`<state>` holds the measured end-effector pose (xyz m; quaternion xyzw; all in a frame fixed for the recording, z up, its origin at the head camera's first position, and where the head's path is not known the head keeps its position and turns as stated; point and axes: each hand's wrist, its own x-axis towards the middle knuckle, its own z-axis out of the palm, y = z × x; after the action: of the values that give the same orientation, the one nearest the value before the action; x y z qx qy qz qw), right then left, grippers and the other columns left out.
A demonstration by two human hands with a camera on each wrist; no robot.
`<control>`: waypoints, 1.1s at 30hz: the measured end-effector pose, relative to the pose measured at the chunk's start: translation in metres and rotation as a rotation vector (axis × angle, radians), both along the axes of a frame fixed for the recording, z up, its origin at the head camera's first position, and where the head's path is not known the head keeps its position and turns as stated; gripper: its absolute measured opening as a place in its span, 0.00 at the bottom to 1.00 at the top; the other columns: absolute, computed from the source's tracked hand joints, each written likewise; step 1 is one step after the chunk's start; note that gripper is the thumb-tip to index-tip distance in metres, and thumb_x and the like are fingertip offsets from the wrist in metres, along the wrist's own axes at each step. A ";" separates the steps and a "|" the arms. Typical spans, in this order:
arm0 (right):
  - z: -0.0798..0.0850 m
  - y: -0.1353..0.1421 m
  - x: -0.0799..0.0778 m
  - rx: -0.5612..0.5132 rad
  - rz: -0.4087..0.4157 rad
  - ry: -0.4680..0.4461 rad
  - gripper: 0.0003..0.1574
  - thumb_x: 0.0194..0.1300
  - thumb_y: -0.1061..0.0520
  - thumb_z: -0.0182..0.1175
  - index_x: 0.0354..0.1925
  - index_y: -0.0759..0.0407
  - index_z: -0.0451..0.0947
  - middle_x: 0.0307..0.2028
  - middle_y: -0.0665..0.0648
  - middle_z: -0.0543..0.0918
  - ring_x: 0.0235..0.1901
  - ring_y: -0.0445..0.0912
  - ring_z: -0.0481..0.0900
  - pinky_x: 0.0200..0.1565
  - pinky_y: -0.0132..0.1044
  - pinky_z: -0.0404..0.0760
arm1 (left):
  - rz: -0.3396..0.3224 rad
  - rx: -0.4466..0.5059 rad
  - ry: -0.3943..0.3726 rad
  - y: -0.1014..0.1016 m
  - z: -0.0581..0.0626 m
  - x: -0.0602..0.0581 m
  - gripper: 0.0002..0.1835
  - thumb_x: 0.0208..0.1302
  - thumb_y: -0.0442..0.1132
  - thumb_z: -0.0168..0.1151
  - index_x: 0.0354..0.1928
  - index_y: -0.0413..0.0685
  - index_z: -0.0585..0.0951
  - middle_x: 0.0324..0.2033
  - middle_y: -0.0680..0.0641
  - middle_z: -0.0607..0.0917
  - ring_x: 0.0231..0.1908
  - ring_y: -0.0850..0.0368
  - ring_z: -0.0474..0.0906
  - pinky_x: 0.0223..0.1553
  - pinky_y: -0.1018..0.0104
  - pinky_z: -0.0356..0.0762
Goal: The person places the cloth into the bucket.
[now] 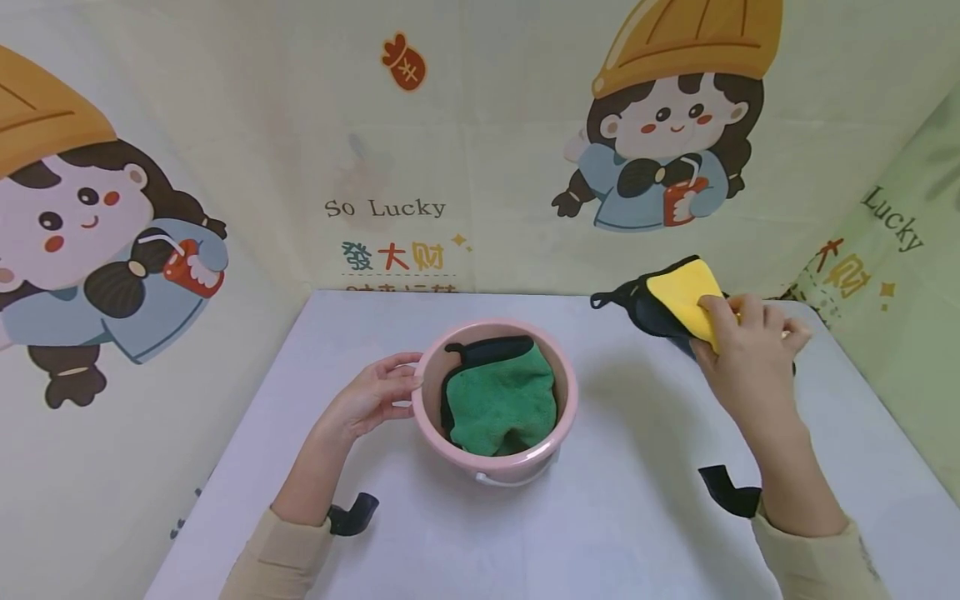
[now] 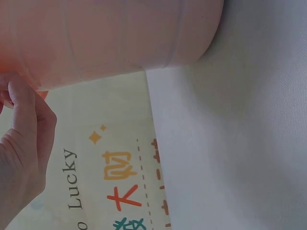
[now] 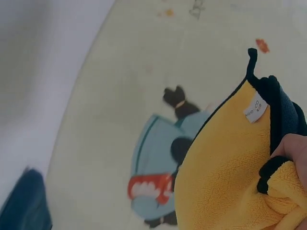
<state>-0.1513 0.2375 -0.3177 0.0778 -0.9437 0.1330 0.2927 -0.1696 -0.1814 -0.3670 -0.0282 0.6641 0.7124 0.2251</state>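
Observation:
A pink bucket (image 1: 568,392) stands upright on the table, with a green cloth (image 1: 502,400) trimmed in black lying inside. At its left side my left hand (image 1: 375,392) grips the rim; the left wrist view has the bucket's outer wall (image 2: 110,38) beside my bent fingers. Over the table's far right, my right hand (image 1: 750,354) pinches a yellow towel (image 1: 682,292) with dark backing, black edging and a hanging loop. Close up in the right wrist view, the towel (image 3: 225,163) hangs in folds and bears a white label (image 3: 256,107).
A dark blue cloth (image 3: 26,203) lies on the table below my right hand, mostly hidden in the head view. The bucket's white handle (image 1: 517,479) hangs down at the front. A printed curtain (image 1: 510,167) rises behind the white table (image 1: 600,533).

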 end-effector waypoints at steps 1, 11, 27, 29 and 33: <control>0.001 -0.006 0.000 0.008 0.019 0.010 0.30 0.47 0.69 0.67 0.48 0.64 0.67 0.40 0.71 0.65 0.44 0.67 0.59 0.44 0.63 0.48 | -0.004 0.001 0.003 0.000 0.000 0.000 0.29 0.61 0.35 0.58 0.63 0.41 0.62 0.41 0.48 0.79 0.38 0.54 0.78 0.39 0.59 0.80; 0.004 -0.063 -0.001 0.087 0.248 0.104 0.33 0.38 0.67 0.74 0.44 0.61 0.71 0.39 0.67 0.69 0.42 0.62 0.63 0.42 0.61 0.54 | -0.019 0.022 0.006 0.000 0.000 -0.001 0.29 0.61 0.35 0.58 0.63 0.39 0.62 0.39 0.49 0.79 0.37 0.55 0.78 0.39 0.59 0.80; -0.009 -0.129 0.007 0.292 0.498 0.011 0.32 0.43 0.55 0.73 0.46 0.47 0.70 0.43 0.58 0.70 0.44 0.55 0.66 0.44 0.53 0.59 | -0.006 -0.006 -0.010 0.001 0.000 -0.002 0.30 0.60 0.36 0.60 0.63 0.40 0.61 0.41 0.48 0.78 0.38 0.55 0.78 0.40 0.58 0.80; -0.012 -0.133 0.007 0.313 0.533 0.007 0.31 0.44 0.54 0.73 0.46 0.45 0.70 0.42 0.57 0.70 0.44 0.53 0.65 0.45 0.52 0.60 | 0.001 -0.016 -0.015 0.002 0.000 -0.002 0.31 0.60 0.36 0.60 0.63 0.41 0.61 0.42 0.48 0.78 0.38 0.55 0.79 0.40 0.57 0.80; -0.016 -0.141 0.004 0.349 0.598 -0.006 0.29 0.45 0.52 0.72 0.46 0.44 0.69 0.41 0.55 0.70 0.43 0.52 0.66 0.44 0.49 0.61 | 0.013 -0.032 -0.024 0.002 0.000 -0.002 0.31 0.59 0.37 0.61 0.63 0.43 0.62 0.43 0.48 0.78 0.38 0.55 0.79 0.40 0.57 0.80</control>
<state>-0.1473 0.0969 -0.3342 0.3995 -0.8885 0.0499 0.2202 -0.1714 -0.1791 -0.3673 -0.0448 0.6725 0.7027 0.2279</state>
